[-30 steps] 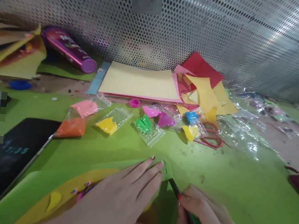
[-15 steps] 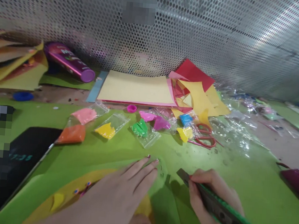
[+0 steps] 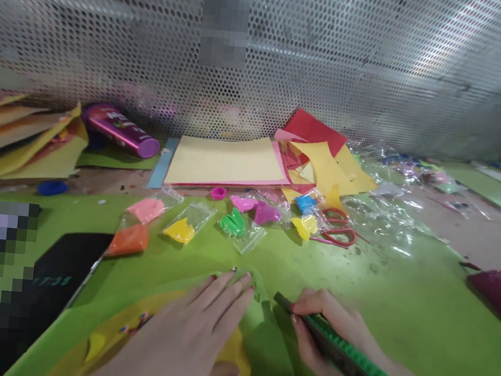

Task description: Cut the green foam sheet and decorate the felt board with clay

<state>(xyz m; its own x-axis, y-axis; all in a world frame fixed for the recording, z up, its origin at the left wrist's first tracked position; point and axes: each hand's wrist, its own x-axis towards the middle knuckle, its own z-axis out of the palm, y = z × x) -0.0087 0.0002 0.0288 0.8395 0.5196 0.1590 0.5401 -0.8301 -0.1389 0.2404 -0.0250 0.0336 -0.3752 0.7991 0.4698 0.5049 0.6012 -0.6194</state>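
Note:
My left hand [image 3: 196,329] lies flat, fingers stretched, on a green paper sheet [image 3: 273,354]. Beneath the palm is a yellow paper shape [image 3: 170,307], with small goggle eyes [image 3: 133,323] and a yellow crescent piece [image 3: 95,347] on it, partly hidden by the hand. To the right, my right hand [image 3: 334,311] grips a long black-and-green utility knife [image 3: 350,352], slanted, its dark tip near the sheet's right edge. Whether the tip touches the paper I cannot tell.
Beyond my hands lie small bags of coloured clay [image 3: 233,223], red-handled scissors [image 3: 341,236], and stacked coloured paper [image 3: 226,159]. A phone [image 3: 65,277] is on the left, a maroon pouch [image 3: 496,291] on the right. A purple tube [image 3: 123,133] rests by the perforated metal wall [image 3: 332,60].
My right hand has brought the knife left, closer to the green sheet's edge. My left hand stays flat on the paper. The camera view has tilted slightly.

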